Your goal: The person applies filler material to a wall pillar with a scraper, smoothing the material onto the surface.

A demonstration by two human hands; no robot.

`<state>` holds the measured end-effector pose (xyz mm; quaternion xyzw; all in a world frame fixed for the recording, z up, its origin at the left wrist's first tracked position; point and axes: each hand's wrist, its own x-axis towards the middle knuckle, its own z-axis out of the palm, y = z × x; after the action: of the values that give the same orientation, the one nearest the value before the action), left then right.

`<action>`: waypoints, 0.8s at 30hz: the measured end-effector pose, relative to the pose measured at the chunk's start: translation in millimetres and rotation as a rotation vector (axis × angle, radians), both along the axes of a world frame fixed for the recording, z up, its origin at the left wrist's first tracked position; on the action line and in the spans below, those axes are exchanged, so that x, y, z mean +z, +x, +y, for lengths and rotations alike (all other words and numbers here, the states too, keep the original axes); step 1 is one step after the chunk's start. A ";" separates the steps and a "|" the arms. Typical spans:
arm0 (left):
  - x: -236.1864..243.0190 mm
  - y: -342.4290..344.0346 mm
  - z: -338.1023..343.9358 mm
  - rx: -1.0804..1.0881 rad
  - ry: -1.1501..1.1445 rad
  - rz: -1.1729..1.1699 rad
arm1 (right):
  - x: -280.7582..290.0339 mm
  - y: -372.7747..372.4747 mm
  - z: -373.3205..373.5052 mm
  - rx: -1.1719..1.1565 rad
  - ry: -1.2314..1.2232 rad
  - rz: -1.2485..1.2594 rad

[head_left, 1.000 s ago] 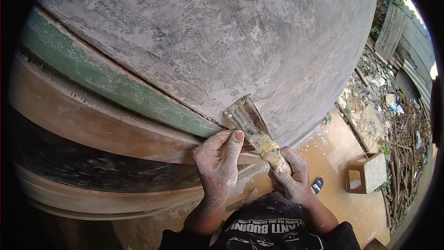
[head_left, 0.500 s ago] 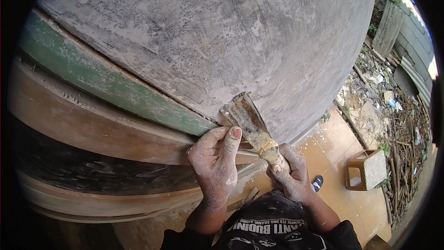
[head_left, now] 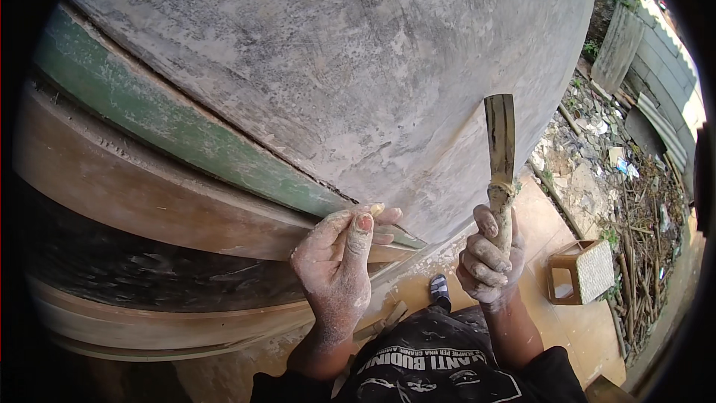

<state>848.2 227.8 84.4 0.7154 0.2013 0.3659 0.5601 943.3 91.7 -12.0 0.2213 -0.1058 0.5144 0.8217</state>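
Observation:
My right hand (head_left: pixel 491 265), dusted white, is wrapped round the pale handle of a putty knife (head_left: pixel 500 138). Its narrow metal blade points upward in front of the grey plastered wall (head_left: pixel 335 67). A lumpy, yellowish wrapping covers the joint of handle and blade. My left hand (head_left: pixel 333 261) is closed in a pinch, thumb against forefinger, with a small pale-yellow bit at the fingertips that I cannot make out. That hand is beside the right end of the green painted band (head_left: pixel 171 119), below the grey surface.
Under the green band runs a brown wooden ledge (head_left: pixel 149 201) above a dark panel (head_left: pixel 149 254). A woven-topped stool (head_left: pixel 580 272) stands on the tiled floor (head_left: pixel 567 328) to the right. Beyond lies rubble with sticks (head_left: pixel 641 254), next to a grey block wall (head_left: pixel 664 60).
My right hand has swung the putty knife up and right, away from my left hand, turning the blade nearly upright. My left hand has shifted slightly left. A sandalled foot shows further left.

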 end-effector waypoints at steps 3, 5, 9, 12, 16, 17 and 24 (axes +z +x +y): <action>-7.4 -6.0 -0.4 -0.051 -0.004 0.005 | -1.8 -11.8 -1.1 0.163 -0.073 0.003; -11.5 -7.7 -4.8 -0.066 -0.056 0.020 | -1.7 -18.1 -4.8 0.206 -0.082 0.047; -24.3 -12.0 -9.6 -0.058 -0.123 0.034 | -12.7 -23.7 -14.4 0.288 -0.108 0.106; -32.0 -25.1 -7.0 -0.008 -0.126 0.079 | -19.2 -28.5 -22.2 0.315 -0.318 0.013; -45.4 -40.1 0.8 0.016 -0.103 0.129 | -13.5 -36.7 -30.4 -0.237 -1.126 -1.141; -49.2 -40.1 2.2 0.008 -0.122 0.149 | -15.0 -39.1 -29.3 -0.235 -1.131 -1.140; -33.3 -34.2 -0.2 0.135 -0.070 0.070 | -3.5 -47.8 -7.2 -0.595 -1.252 -1.448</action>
<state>814.0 227.6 51.1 0.6926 0.2814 0.3702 0.5514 895.4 84.5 -15.5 -0.6530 -0.3419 0.2618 0.6230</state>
